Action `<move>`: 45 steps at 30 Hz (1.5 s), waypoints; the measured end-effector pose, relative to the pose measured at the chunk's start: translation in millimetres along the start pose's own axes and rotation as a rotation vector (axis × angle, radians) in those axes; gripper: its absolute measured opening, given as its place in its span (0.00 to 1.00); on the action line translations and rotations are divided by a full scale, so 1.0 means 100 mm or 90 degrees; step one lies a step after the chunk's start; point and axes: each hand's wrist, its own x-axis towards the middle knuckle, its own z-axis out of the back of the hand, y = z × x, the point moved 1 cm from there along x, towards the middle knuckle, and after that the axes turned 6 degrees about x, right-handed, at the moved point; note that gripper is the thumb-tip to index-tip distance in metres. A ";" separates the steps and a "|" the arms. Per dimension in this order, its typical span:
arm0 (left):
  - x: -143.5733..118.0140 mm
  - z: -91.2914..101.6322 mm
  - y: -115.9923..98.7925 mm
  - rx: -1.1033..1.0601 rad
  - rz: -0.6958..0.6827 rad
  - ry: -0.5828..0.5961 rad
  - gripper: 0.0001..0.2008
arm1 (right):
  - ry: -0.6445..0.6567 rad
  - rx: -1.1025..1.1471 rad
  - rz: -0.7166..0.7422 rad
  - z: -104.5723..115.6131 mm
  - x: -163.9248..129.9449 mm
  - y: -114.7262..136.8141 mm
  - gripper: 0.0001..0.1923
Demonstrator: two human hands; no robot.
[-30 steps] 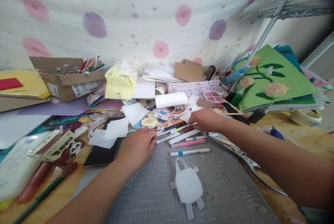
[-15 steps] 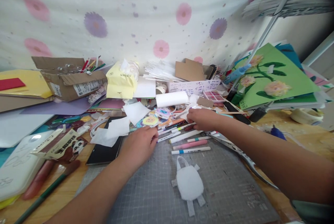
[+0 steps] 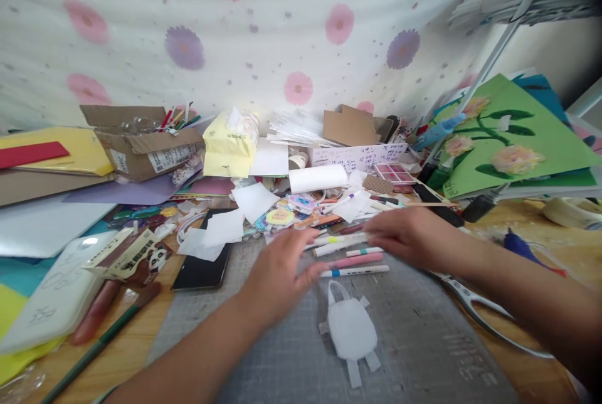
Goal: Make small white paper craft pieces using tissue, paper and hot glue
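Grey cutting mat [image 3: 414, 341] is the landmark here. Both hands are blurred with motion over its far edge. Left hand [image 3: 281, 275] hovers flat, fingers spread and loose, holding nothing, just short of the markers [image 3: 350, 256] lying in a row at the mat's far edge. Right hand [image 3: 414, 238] sits over the right end of that row, fingers extended; blur hides whether it pinches anything, so cannot tell.

Change from a second ago: both hands have pulled back from the sticker and paper clutter beyond the mat toward the near side. Left hand was curled at the mat's far-left edge by the black tablet [image 3: 203, 269]; it now sits further right, over the mat and opened out. Right hand was fingertips-down in the pen pile; now lifted and shifted right. The view has also swung a little, so everything sits slightly further right.

Reads as the rummaging in the pile breaking off, hands coming back toward the markers and the white felt cutout [image 3: 352, 332], which lies flat mid-mat, untouched, same spot. Pliers [image 3: 475, 307] rest off the mat's right edge, under the right forearm.
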 end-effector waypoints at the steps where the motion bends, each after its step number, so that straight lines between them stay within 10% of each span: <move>1: -0.03 -0.02 -0.05 -0.014 -0.043 0.016 0.23 | -0.023 0.070 0.004 -0.02 -0.12 0.07 0.11; 12: -0.19 -0.11 -0.35 -0.074 -0.324 -0.037 0.20 | -0.142 0.618 -0.204 -0.41 -0.74 0.35 0.13; 45: -0.37 -0.17 -0.55 -0.235 -0.224 0.223 0.16 | 0.054 0.896 -0.214 -0.55 -0.83 0.67 0.16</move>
